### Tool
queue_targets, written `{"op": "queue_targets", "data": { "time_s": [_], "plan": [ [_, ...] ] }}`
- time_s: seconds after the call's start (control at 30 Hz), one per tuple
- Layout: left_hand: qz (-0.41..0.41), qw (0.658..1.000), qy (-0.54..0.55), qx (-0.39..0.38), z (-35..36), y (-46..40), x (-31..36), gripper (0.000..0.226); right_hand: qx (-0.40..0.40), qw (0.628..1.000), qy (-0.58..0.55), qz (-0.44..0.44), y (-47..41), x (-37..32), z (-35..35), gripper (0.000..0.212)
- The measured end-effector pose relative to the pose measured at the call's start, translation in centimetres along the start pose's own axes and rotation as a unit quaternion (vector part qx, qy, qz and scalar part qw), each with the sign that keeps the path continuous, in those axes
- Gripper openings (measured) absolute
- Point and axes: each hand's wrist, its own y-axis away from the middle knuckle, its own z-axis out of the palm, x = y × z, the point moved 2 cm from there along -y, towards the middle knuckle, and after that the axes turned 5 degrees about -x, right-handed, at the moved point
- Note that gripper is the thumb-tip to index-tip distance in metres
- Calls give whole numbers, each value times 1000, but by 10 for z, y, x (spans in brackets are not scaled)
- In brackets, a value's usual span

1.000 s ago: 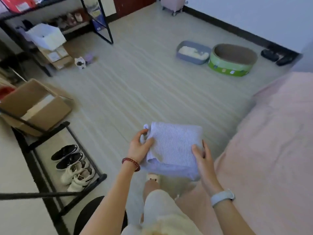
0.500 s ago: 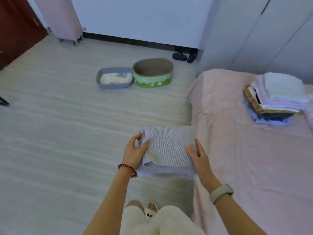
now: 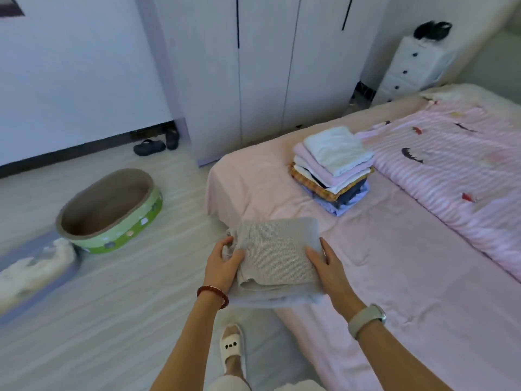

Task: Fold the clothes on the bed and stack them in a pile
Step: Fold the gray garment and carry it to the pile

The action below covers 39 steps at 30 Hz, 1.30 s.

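A folded grey ribbed garment (image 3: 277, 258) is held in the air over the near corner of the pink bed (image 3: 394, 263). My left hand (image 3: 224, 262) grips its left edge, thumb on top. My right hand (image 3: 327, 263) holds its right edge, fingers lying along the side. Farther back on the bed stands a pile of folded clothes (image 3: 334, 167), white on top, pink, yellow check and blue below.
A pink striped quilt (image 3: 451, 165) covers the right part of the bed. On the floor to the left lie a green oval cat scratcher (image 3: 112, 210) and a grey tray (image 3: 33, 275). Wardrobe doors (image 3: 267, 66) and a white drawer unit (image 3: 414, 63) stand behind.
The view has swung right from the floor and shoe rack to the bed. The garment, held in both hands, now hangs by the bed corner, and the pile has come into view.
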Motion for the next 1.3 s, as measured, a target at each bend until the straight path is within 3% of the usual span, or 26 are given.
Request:
{"op": "queue_targets", "data": {
  "time_s": [0.27, 0.5, 0.77, 0.93, 1.0, 1.07, 1.13, 1.2, 1.27, 1.3],
  "plan": [
    [41, 985, -44, -164, 46, -164, 88, 37, 162, 985, -52, 40, -94, -56, -21, 62],
    [57, 969, -2, -240, 119, -249, 143, 54, 204, 977, -49, 37, -188, -95, -86, 60],
    [45, 979, 67, -187, 246, -338, 168, 71, 109, 992, 66, 23, -368, -142, -211, 60],
    [-14, 986, 102, -133, 314, -397, 151, 75, 15, 993, 116, 17, -484, -140, -264, 61],
    [-39, 987, 77, -135, 333, -414, 137, 78, -3, 981, 192, 20, -519, -125, -270, 58],
    [-78, 986, -38, -142, 347, -425, 123, 86, -32, 927, 370, 43, -542, -102, -266, 55],
    [-61, 964, -243, -88, 350, -427, 119, 92, -5, 856, 517, 23, -549, -83, -255, 52],
    [105, 917, -383, -29, 350, -427, 130, 84, 57, 829, 551, -81, -544, -76, -241, 47],
    [273, 833, -479, -39, 357, -428, 137, 67, 107, 805, 550, -198, -539, -72, -233, 43],
    [308, 796, -518, -58, 360, -431, 136, 62, 111, 789, 558, -231, -539, -70, -230, 43]
  ]
}}
